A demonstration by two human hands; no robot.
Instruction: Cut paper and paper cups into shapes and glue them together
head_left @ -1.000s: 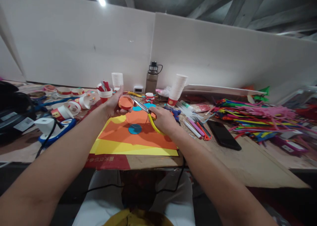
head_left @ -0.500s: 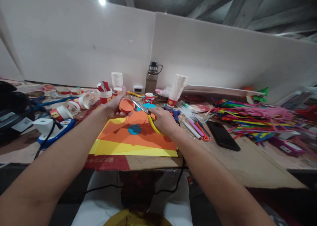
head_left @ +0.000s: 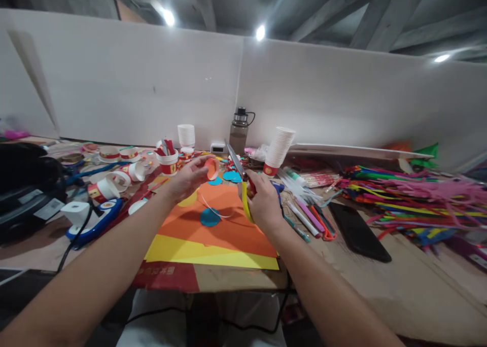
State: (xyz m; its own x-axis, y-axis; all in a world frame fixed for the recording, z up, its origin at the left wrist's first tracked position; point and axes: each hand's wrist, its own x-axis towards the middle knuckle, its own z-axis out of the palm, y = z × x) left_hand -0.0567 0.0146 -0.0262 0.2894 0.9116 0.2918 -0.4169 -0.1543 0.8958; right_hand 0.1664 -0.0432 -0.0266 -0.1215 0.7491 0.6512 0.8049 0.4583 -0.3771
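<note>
Between the thumb and fingers of my left hand (head_left: 189, 177) is a small round orange paper disc (head_left: 213, 169), tilted, with a pale edge. My right hand (head_left: 264, 201) grips scissors (head_left: 235, 160) with yellow handles; the blades point up and away, apart from the disc. Below both hands lies an orange paper sheet (head_left: 236, 233) on top of yellow sheets (head_left: 213, 258). A blue paper disc (head_left: 210, 217) and a thin, pale curved strip (head_left: 218, 212) rest on the orange sheet. More blue paper pieces (head_left: 232, 176) lie just beyond.
Stacked paper cups (head_left: 279, 146), a water bottle (head_left: 238, 134) and a cup of red-handled tools (head_left: 167, 162) stand at the back. Markers (head_left: 307, 220), a phone (head_left: 359, 231) and pipe cleaners (head_left: 411, 192) lie right. Loose cups (head_left: 102, 188) and a blue-edged power strip (head_left: 93, 225) are left.
The scissors have moved away from the orange disc, and their blades now point upward. My left hand has turned the disc more edge-on. The thin strip now shows pale across the orange sheet.
</note>
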